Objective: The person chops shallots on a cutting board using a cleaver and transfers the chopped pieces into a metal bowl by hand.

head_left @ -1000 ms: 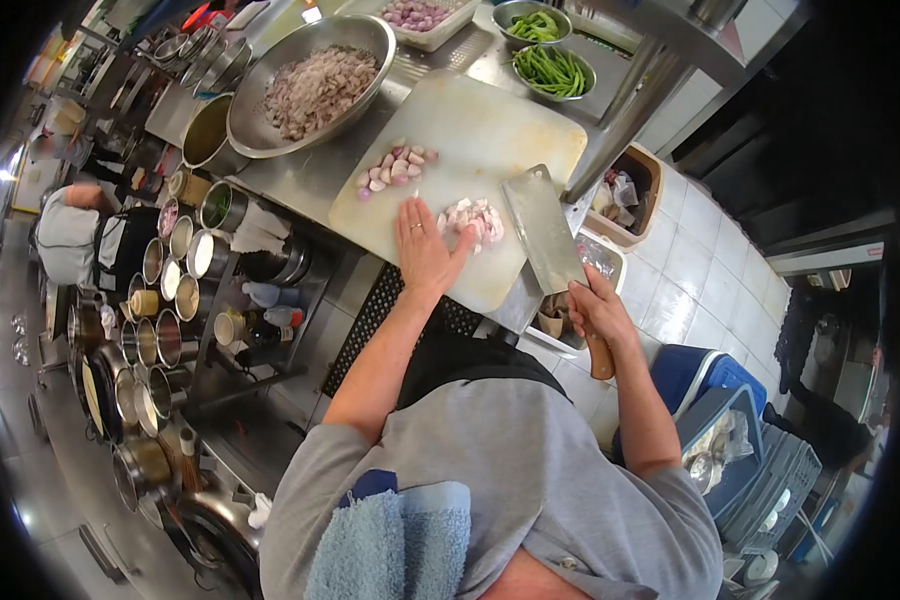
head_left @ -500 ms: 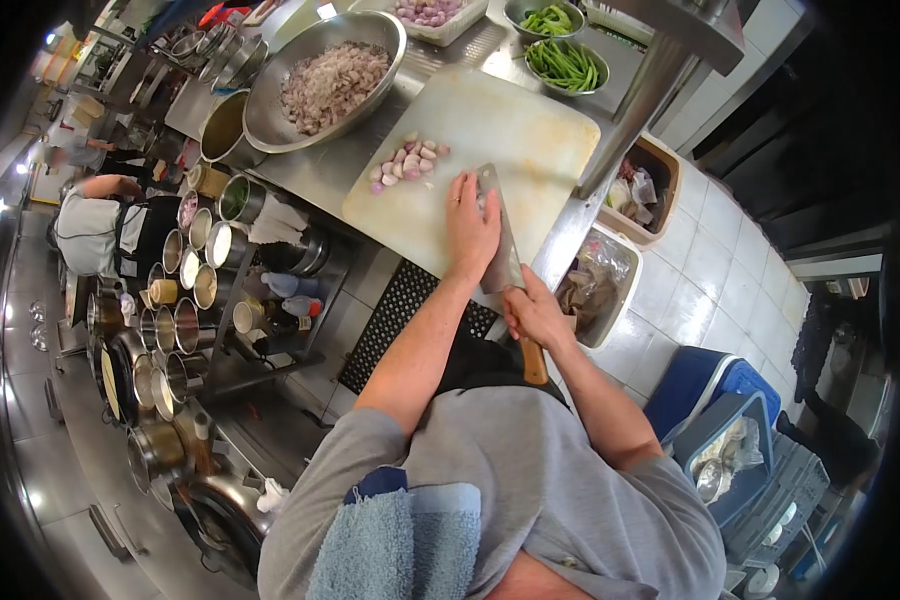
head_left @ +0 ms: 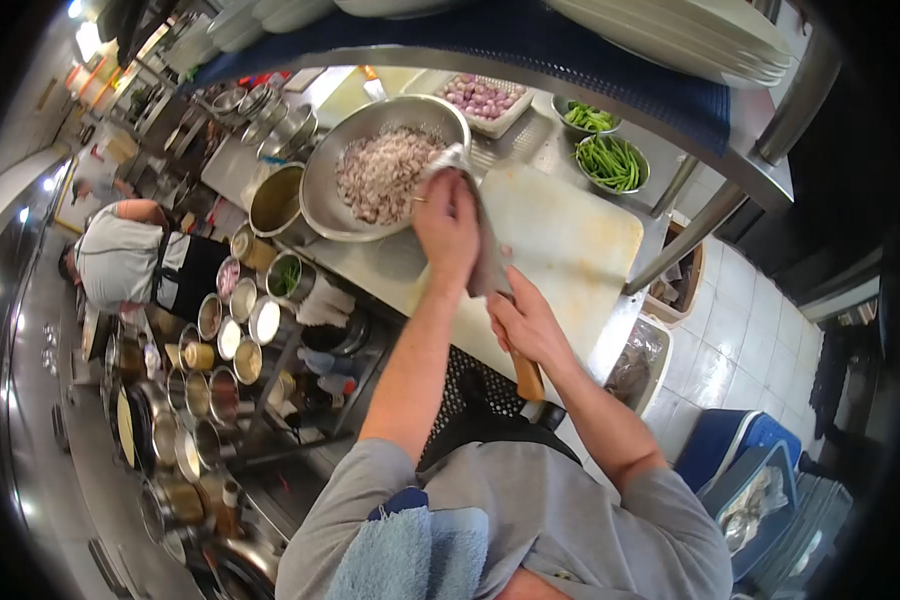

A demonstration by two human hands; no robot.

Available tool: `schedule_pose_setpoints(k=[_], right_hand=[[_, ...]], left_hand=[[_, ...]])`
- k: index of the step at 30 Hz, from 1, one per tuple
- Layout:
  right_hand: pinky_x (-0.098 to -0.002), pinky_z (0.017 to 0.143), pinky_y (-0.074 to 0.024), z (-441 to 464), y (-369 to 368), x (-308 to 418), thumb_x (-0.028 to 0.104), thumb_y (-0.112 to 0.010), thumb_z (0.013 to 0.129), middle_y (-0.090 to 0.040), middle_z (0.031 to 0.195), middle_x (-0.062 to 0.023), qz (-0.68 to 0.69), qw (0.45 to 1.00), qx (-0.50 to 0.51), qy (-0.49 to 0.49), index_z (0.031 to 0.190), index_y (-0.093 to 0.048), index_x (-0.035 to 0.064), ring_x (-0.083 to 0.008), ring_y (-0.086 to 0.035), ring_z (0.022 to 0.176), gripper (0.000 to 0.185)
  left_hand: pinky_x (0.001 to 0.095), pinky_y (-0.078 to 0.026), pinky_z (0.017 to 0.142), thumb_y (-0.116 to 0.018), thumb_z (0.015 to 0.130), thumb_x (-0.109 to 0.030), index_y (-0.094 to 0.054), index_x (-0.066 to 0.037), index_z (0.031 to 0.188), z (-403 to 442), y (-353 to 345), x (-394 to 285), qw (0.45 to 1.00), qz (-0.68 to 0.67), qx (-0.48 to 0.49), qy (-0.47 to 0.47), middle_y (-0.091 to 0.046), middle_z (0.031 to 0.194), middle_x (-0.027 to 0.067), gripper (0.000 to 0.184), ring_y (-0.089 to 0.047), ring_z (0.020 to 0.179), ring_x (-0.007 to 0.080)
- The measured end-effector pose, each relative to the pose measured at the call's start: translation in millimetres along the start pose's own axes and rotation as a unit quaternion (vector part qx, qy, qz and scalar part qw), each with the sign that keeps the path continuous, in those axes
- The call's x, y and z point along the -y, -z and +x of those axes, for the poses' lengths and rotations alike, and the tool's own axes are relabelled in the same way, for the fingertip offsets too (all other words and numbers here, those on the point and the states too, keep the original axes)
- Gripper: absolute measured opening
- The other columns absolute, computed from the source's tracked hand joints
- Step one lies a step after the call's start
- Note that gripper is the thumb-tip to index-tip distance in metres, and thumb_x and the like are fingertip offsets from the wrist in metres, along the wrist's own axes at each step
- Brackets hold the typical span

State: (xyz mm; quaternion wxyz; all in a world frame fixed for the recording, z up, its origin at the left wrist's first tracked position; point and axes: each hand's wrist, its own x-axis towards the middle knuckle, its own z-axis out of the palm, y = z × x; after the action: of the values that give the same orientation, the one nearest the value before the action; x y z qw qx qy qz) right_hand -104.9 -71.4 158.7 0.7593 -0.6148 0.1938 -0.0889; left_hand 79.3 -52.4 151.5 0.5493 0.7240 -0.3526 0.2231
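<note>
My right hand [head_left: 525,318] is wrapped around the wooden handle [head_left: 528,376] of a cleaver [head_left: 488,262]. The blade slants up and away, its far end by the rim of a large steel bowl [head_left: 320,200] that holds chopped shallots [head_left: 382,180]. My left hand [head_left: 447,222], wearing a ring, is against the blade near that end, with its fingers curled and blurred. A pale smeared patch shows at the fingertips, and I cannot make out what it is. Beneath lies a white cutting board [head_left: 570,235]. The shallot pieces on it are out of sight.
A basket of whole shallots [head_left: 485,100] and bowls of green beans [head_left: 610,163] and green peppers [head_left: 588,117] stand behind. Overhead, a shelf [head_left: 570,75] carries stacked plates. At left are several metal pots [head_left: 197,393] and another person [head_left: 125,255].
The cleaver and both hands have moved from over the board towards the steel bowl. My left fingers, flat on the blade before, are now more curled. The view has tilted upward, showing the plate shelf.
</note>
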Motion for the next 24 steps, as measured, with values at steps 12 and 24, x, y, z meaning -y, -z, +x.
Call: schedule_pose_setpoints(k=[12,24], right_hand=[[-0.0394,0.068,-0.0512,101.7,-7.7,31.0,0.01,-0.062,0.086,-0.059,0.079,-0.0159,-0.401,0.893,-0.123,0.161,0.138,-0.056,0.0067,-0.0266,-0.061,0.07,0.052],[-0.0428,0.075,-0.0544,120.3,-15.3,55.3,0.011,-0.067,0.085,-0.059,0.098,-0.0125,-0.64,0.751,-0.049,0.158,0.132,-0.062,0.015,-0.0313,-0.065,0.086,0.048]], left_hand=[[0.0465,-0.051,0.082,-0.058,0.098,-0.026,-0.069,0.0,0.107,155.0,64.1,201.4,0.972,-0.033,0.178,0.149,-0.07,0.093,0.0231,0.03,-0.068,0.089,0.0382],[0.058,-0.016,0.12,-0.044,0.101,-0.047,-0.058,-0.014,0.139,96.6,78.4,193.9,0.901,0.183,0.324,-0.221,-0.028,0.16,0.0231,0.052,-0.018,0.149,0.0458]])
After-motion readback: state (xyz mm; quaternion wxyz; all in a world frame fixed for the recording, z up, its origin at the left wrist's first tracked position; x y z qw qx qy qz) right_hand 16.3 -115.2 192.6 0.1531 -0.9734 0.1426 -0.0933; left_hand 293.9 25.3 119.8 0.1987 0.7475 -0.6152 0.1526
